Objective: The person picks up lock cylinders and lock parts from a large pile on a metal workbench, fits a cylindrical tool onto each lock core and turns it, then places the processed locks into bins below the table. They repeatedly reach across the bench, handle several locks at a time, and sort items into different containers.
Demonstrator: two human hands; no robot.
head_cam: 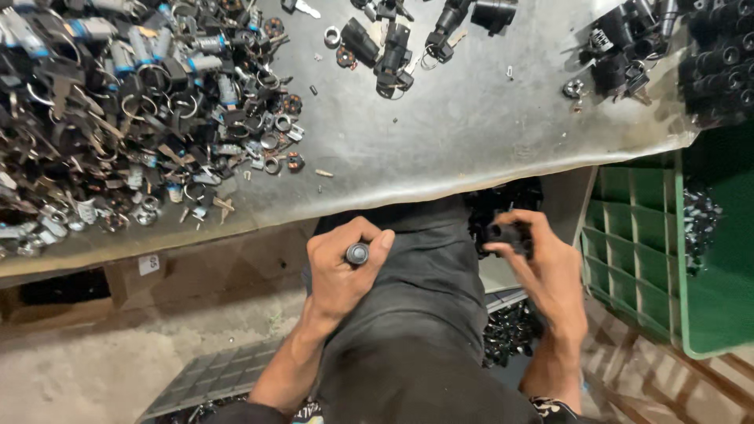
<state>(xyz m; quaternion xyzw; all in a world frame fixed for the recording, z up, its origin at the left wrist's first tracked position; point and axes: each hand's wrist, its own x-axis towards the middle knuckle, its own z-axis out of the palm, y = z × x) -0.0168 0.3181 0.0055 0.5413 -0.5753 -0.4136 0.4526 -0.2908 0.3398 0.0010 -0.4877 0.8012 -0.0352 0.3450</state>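
Left to right: heap of metal keys, rings and lock cylinders (133,110) on grey steel bench (440,133); my left hand (342,271) clenches a small round-faced metal lock barrel (357,254), best kept upright; my right hand (542,271) pinches a black plastic housing (506,233) below the bench edge; green plastic crate (667,259) crowds beside.

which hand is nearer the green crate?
Right. The right hand, holding a small black part, sits just left of the green crate. The left hand, gripping a small cylinder, is farther left, across the lap.
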